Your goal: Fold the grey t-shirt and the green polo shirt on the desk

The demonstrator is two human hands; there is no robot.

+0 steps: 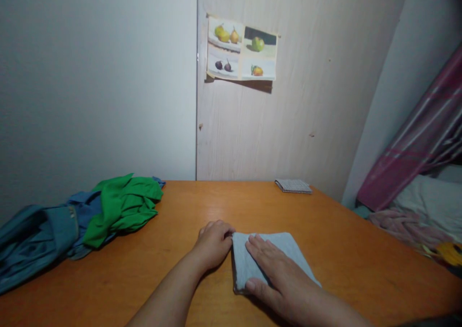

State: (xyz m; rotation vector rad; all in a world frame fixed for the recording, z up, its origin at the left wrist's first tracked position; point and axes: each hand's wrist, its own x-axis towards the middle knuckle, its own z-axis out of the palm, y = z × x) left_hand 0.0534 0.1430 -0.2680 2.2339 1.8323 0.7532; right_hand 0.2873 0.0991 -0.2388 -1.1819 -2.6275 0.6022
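Note:
A light blue-grey folded cloth point(288, 247) lies on the orange-brown table in front of me, its layers showing along the left edge. My right hand point(270, 269) rests flat on top of it, with the fingers stretched out and the thumb apart. At the cloth's far left corner is my left hand point(215, 244); its fingers are curled, and thumb and forefinger close on that corner. The undersides of the left fingers are partly hidden.
Crumpled clothes lie at the table's left: a green garment point(126, 204) and a blue-grey one point(39, 235). A small folded checked cloth point(294, 186) sits near the back edge. Fruit pictures point(241, 50) hang on the wall panel. A pink curtain point(404, 144) and bedding point(426, 206) are at right.

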